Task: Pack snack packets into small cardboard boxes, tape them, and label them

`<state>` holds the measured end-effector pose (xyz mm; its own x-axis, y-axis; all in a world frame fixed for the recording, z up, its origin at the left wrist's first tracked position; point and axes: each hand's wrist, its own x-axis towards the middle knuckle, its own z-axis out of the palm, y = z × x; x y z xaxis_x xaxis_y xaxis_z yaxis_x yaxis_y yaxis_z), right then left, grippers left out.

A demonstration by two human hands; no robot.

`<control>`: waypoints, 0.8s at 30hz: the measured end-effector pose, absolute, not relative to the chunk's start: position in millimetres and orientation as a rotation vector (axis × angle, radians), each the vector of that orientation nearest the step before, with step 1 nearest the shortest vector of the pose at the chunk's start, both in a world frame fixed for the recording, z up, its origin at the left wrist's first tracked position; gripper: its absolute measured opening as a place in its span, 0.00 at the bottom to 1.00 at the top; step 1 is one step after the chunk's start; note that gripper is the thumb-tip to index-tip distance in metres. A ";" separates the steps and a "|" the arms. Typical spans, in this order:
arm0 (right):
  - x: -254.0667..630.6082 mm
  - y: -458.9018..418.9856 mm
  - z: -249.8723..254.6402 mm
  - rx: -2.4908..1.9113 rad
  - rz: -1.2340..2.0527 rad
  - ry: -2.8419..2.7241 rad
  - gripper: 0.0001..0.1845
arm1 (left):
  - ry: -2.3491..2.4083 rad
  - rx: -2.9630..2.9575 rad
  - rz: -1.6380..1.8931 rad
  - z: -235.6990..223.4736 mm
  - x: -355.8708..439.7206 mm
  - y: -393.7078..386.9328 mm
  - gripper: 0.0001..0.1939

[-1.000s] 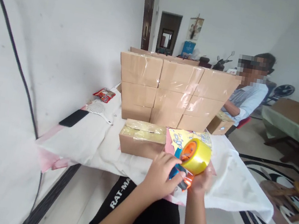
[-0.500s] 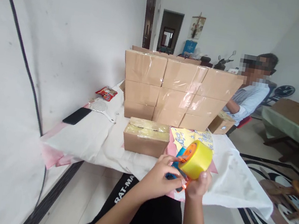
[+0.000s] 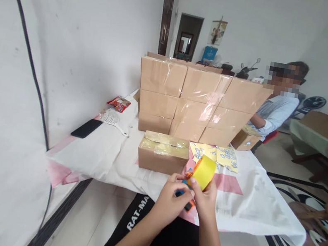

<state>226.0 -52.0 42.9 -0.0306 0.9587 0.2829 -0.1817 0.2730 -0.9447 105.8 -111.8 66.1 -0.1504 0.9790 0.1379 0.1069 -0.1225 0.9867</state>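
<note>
A tape dispenser point(image 3: 189, 206) in blue and orange carries a wide yellow tape roll point(image 3: 205, 172). My right hand point(image 3: 205, 197) is closed round the roll from the right, its thumb pressed against the tape. On the dispenser's left side my left hand point(image 3: 174, 198) has its fingers bent in and the thumb against them, pinching at the dispenser's blue part; the exact contact is partly hidden. Just beyond my hands, to the left, a taped cardboard box point(image 3: 162, 160) lies on the white tablecloth point(image 3: 107, 164). Yellow printed sheets point(image 3: 224, 156) lie behind the roll.
A wall of stacked cardboard boxes point(image 3: 184, 97) stands behind. To the left are a black phone point(image 3: 86, 128), a white perforated paddle point(image 3: 111, 117) and a red snack packet point(image 3: 119, 103). A person point(image 3: 279, 109) sits at the right beside another box point(image 3: 245, 139).
The tape roll and dispenser have moved left and turned in my hands. My right hand has shifted left, its thumb now across the tape. The view has swung slightly left.
</note>
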 end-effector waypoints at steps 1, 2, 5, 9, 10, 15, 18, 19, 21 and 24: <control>225.9 -51.1 42.4 -0.856 1.103 -1.262 0.20 | 1.342 1.286 1.382 64.6 106.1 -111.2 0.11; 226.4 -50.4 41.6 -0.866 1.094 -1.274 0.20 | 1.348 1.301 1.376 63.9 106.3 -110.7 0.11; 229.3 -49.4 37.2 -0.884 1.110 -1.251 0.21 | 1.397 1.430 1.330 65.5 106.2 -111.4 0.09; 230.3 -50.1 29.1 -0.842 1.204 -1.155 0.21 | 1.535 1.558 1.257 70.9 106.6 -115.2 0.06; 229.6 -50.0 27.7 -0.828 1.232 -1.141 0.22 | 1.562 1.580 1.240 71.6 106.9 -115.9 0.06; 227.8 -47.1 27.8 -0.852 1.241 -1.097 0.23 | 1.589 1.555 1.266 66.8 111.5 -113.1 0.06; 231.7 -44.8 27.1 -0.857 1.164 -1.074 0.23 | 1.497 1.490 1.331 62.7 115.9 -108.5 0.08; 233.6 -44.1 25.5 -0.846 1.159 -1.067 0.23 | 1.466 1.471 1.339 62.5 117.2 -107.6 0.09; 237.6 -42.7 20.3 -0.810 1.185 -1.044 0.23 | 1.426 1.459 1.324 64.2 119.5 -107.4 0.10; 243.0 -40.7 9.4 -0.790 1.165 -1.008 0.22 | 1.384 1.509 1.212 69.4 122.9 -111.3 0.11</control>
<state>243.0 -40.7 9.4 0.0814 0.9725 0.2182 -0.3560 0.2328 -0.9050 122.9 -111.3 69.4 -0.0303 0.9874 0.1551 0.2845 -0.1403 0.9484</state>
